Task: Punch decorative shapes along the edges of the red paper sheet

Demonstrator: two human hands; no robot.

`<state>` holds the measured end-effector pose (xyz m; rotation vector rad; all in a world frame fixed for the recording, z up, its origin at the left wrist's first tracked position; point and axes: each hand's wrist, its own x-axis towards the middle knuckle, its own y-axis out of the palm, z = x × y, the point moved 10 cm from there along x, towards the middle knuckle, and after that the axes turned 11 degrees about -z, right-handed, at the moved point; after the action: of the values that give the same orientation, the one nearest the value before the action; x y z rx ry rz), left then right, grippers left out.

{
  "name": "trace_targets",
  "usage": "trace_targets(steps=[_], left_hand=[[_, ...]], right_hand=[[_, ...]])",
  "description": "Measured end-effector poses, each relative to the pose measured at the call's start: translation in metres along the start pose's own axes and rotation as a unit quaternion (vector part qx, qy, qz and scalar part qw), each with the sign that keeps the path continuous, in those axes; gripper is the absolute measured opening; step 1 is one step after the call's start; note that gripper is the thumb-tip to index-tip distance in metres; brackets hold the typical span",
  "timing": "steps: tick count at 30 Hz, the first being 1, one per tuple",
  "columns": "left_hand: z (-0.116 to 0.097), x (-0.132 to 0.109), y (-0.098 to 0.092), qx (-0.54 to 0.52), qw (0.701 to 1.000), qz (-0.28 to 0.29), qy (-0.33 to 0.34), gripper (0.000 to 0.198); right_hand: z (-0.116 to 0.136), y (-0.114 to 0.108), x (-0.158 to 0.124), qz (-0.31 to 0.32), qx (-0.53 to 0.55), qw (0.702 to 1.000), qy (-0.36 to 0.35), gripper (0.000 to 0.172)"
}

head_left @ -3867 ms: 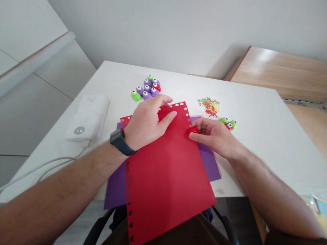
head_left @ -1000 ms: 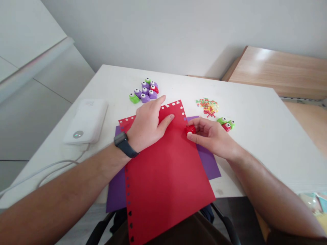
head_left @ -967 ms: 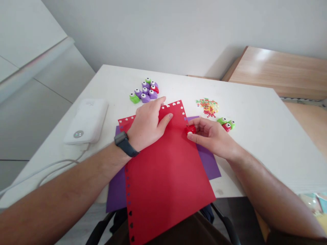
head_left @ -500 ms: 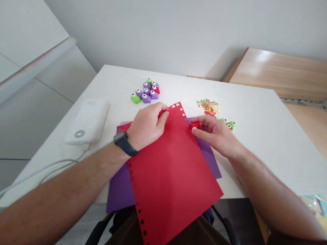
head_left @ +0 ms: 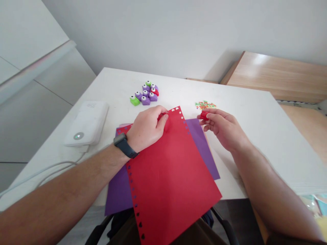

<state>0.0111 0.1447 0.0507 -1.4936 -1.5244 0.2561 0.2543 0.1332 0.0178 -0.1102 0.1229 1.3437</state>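
Note:
My left hand [head_left: 150,127], with a dark watch on its wrist, pinches the upper edge of a red paper sheet [head_left: 173,177]. Small shapes such as hearts and stars are cut along the sheet's left side, top edge and upper right corner. My right hand [head_left: 221,127] grips a small red craft punch [head_left: 204,115] between thumb and fingers, apart from the sheet and close to a pile of coloured paper cutouts [head_left: 205,104]. Purple paper [head_left: 119,194] lies under the red sheet and shows at both sides.
Several purple, green and red craft punches [head_left: 145,94] stand grouped at the back of the white table [head_left: 255,153]. A white power bank [head_left: 88,122] with a cable [head_left: 56,165] lies at the left. Beyond the right end is a wooden surface [head_left: 276,73].
My right hand has lifted the red punch off the sheet's right edge and moved it up and right, toward the cutouts. The left hand keeps its hold on the sheet.

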Motion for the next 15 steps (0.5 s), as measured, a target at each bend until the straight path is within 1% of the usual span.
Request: trace_targets(steps=[3,8,12,15], left_hand=[[-0.001,0.000,0.001,-0.003,1.000,0.004,0.001,0.023],[-0.001,-0.001,0.002,-0.010,1.000,0.008,0.002,0.023],[-0.001,-0.002,0.003,-0.013,1.000,0.008,0.002,0.022],[-0.001,-0.002,0.004,-0.013,1.000,0.009,0.002,0.022]], right_hand=[[0.000,-0.004,0.004,-0.008,0.014,1.000,0.013,0.018],[-0.003,-0.007,0.009,0.003,0.045,0.998,0.032,0.023],[0.001,-0.014,0.012,-0.011,0.041,0.999,0.000,0.027],[0.004,-0.021,0.014,-0.037,0.009,0.999,-0.027,0.039]])
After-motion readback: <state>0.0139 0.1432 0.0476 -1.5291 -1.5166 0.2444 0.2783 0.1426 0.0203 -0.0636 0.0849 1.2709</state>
